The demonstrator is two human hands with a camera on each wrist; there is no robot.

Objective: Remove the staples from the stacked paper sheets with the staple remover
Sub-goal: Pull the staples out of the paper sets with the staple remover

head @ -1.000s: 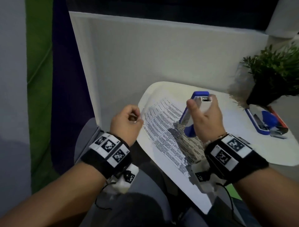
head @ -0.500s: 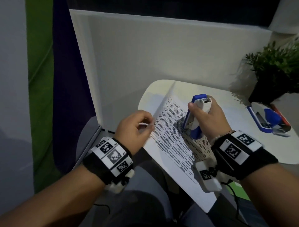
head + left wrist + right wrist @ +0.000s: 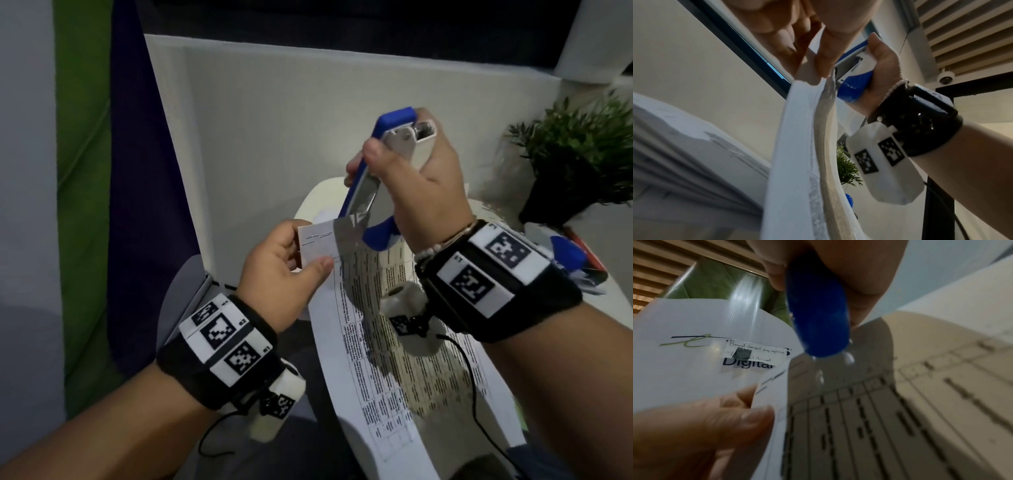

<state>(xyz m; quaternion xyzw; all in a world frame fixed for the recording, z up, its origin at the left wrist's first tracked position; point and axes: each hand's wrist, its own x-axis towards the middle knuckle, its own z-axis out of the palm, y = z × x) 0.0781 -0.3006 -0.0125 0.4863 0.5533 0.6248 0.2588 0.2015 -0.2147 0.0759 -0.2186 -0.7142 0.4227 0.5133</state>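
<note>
Firstly, right hand (image 3: 421, 181): fingers and thumb curled round the staple remover (image 3: 361, 195), blue and metal, held upright with its lower tip at the top edge of the paper sheets (image 3: 376, 342). Left hand (image 3: 284, 263): thumb and fingers pinching the upper left corner of the same sheets, just beside the tool's tip. Sheets: printed in table rows, top end held above the table, the rest curving down toward the person's lap. Both wrists: black bands with black-and-white marker squares (image 3: 222, 339). Surface: white table with a rounded corner (image 3: 320, 197), behind and beneath the sheets. On it, far right: a blue-and-white desk tool (image 3: 565, 250), type unclear, and a potted green plant (image 3: 582, 154). Room: white partition (image 3: 308, 120) behind the table; dark blue panel (image 3: 144, 171) and green panel (image 3: 82, 171) at left; slatted ceiling (image 3: 962, 32) overhead.
</note>
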